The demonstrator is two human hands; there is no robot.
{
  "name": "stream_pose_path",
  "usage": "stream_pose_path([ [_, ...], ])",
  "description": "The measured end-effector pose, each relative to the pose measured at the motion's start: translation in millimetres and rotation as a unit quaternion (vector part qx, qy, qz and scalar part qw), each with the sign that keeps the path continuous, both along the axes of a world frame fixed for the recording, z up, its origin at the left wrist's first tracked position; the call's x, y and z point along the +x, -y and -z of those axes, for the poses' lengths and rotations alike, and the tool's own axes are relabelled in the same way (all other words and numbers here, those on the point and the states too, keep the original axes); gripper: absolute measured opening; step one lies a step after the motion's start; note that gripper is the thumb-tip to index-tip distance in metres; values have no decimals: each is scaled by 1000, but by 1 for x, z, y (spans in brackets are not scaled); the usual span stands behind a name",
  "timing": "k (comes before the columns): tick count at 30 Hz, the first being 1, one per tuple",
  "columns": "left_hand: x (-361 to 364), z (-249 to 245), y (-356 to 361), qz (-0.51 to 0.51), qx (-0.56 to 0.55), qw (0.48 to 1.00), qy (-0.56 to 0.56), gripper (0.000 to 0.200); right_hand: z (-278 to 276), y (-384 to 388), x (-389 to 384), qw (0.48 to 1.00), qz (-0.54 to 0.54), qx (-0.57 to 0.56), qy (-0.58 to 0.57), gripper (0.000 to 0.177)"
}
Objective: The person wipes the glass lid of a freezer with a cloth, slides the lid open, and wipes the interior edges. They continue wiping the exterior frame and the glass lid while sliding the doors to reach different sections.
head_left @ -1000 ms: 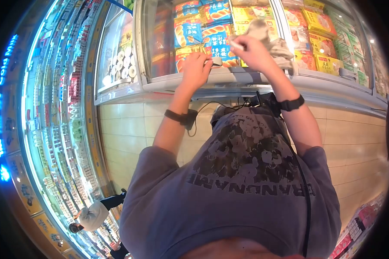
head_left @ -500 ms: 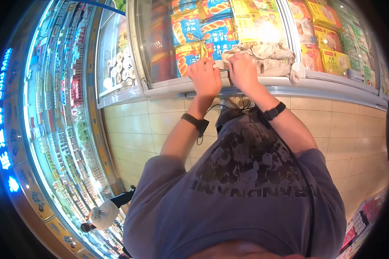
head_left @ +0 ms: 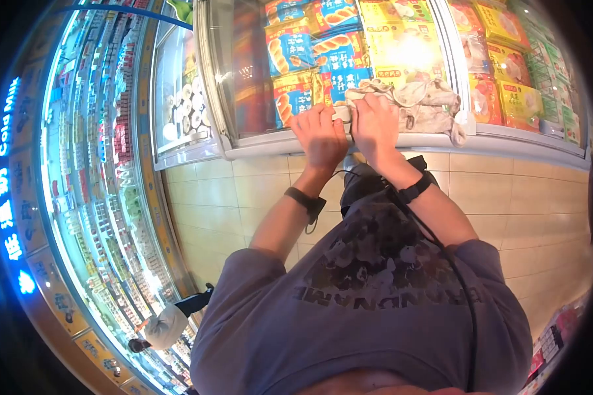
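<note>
Curled over the front rim of the freezer (head_left: 270,141) are the fingers of my left hand (head_left: 321,141). Close to its right, my right hand (head_left: 375,128) has its fingers bent together over the left end of a stained, pale, crumpled cloth (head_left: 428,108). The cloth lies bunched along the rim. Between the two hands a small white piece (head_left: 342,114) shows on the edge, partly hidden by fingers. Behind the hands, blue bags (head_left: 290,52) and yellow bags (head_left: 395,39) of frozen food lie inside the freezer.
Glass lids with metal frames (head_left: 211,72) divide the freezer. More yellow bags (head_left: 507,62) lie in the right section. Lit shelves of small packages (head_left: 99,197) run down the left side. Tiled floor (head_left: 520,191) shows below the freezer. A white bag (head_left: 167,327) is at lower left.
The freezer and both hands sit slightly lower and farther right in the view. My right hand's fingers now lie flatter over the cloth's left end. The cloth stays bunched on the rim.
</note>
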State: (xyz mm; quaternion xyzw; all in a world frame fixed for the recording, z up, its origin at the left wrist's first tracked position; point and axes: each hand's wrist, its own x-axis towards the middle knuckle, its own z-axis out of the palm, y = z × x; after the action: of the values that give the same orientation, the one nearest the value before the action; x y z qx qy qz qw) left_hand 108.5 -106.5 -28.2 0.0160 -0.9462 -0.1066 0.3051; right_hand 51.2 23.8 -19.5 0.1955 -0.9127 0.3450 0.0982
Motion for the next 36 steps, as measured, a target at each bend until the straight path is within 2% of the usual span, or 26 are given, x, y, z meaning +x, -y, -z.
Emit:
stream_pose_path([
  [9,-2,3,2,1,8,1000,10,27,10,-11,13,999,-37,16,-35,11],
  [13,-1,7,4,1,11,1000,-2,26,2,-2,13,999,-4,7,-42,8],
  [15,-2,9,2,-4,8,1000,-5,25,-7,7,5,998,63,6,-9,8],
  [22,-1,3,6,18,20,999,-23,26,6,9,13,997,60,56,-9,14],
  [26,-2,-1,6,29,17,999,-32,27,1,6,20,998,53,40,18,12],
  [29,2,-6,10,46,22,998,-31,27,4,2,24,998,48,29,18,10],
  [31,1,-19,29,124,33,989,70,26,5,-3,24,998,6,55,17,9],
  [32,0,-20,43,127,36,989,70,26,4,-6,27,998,9,58,18,9],
  [34,-5,-15,72,181,-52,978,92,29,2,-5,25,999,3,44,-8,10],
  [36,-3,-12,77,184,-48,978,82,29,5,-1,23,999,35,17,-9,10],
])
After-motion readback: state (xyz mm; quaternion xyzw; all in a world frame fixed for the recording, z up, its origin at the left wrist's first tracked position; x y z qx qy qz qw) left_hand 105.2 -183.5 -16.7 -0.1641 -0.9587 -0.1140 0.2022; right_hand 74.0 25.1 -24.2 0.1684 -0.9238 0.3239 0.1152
